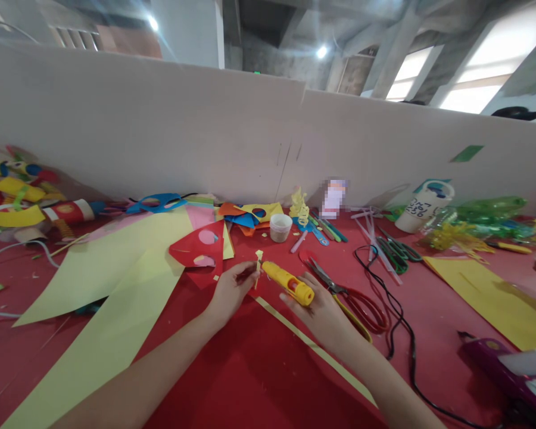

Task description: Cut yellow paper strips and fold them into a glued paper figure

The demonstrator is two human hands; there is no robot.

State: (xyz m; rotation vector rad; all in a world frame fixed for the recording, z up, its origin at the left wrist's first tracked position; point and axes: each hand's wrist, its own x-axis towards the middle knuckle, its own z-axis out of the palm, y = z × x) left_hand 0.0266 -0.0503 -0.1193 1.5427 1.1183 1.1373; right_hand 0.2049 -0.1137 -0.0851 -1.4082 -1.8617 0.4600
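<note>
My left hand pinches a small pale-yellow paper piece, which stands upright between thumb and fingertips. In my right hand is a yellow glue gun, its nozzle pointing left and close to the paper piece. Whether the nozzle touches the paper I cannot tell. Below both hands a narrow pale-yellow paper strip runs slantwise over the red table, partly under my right forearm. Left of my left hand lies a red paper mask with eye holes. Red-handled scissors lie just right of my right hand.
Large pale-yellow sheets cover the left side. Behind my hands stands a white paper cup. A black cord winds down the right, near green-handled scissors, a yellow sheet and a purple glue gun. A white partition closes the back.
</note>
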